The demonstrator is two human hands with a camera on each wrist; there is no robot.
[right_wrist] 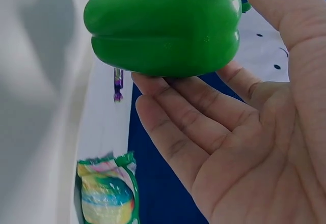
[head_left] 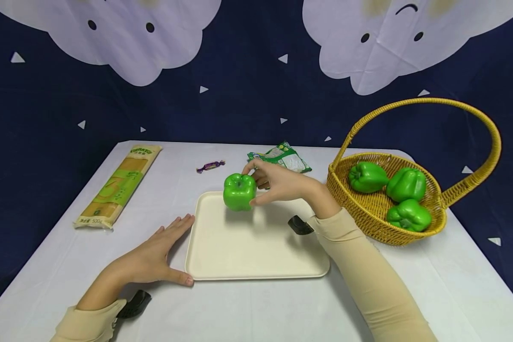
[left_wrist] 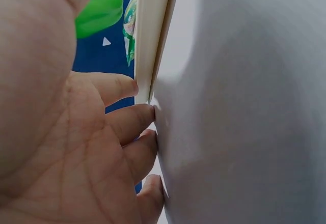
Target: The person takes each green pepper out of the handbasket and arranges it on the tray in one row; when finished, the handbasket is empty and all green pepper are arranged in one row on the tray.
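A glossy green bell pepper [head_left: 238,194] hangs over the back part of a cream rectangular tray [head_left: 256,256]. My right hand [head_left: 280,183] pinches it between thumb and fingers from the right side; the right wrist view shows the pepper [right_wrist: 163,30] large between thumb and fingertips. At the tray's left edge rests my left hand [head_left: 156,254], fingers spread and thumb by the front left corner. In the left wrist view, its fingertips meet the tray's rim [left_wrist: 153,35] and the white cloth.
On the right stands a yellow wicker basket [head_left: 376,223] with a tall handle and three green peppers [head_left: 406,184] inside. A noodle packet [head_left: 119,187] lies at left. Behind the tray are a purple-wrapped candy [head_left: 211,166] and a green-and-white packet [head_left: 292,159].
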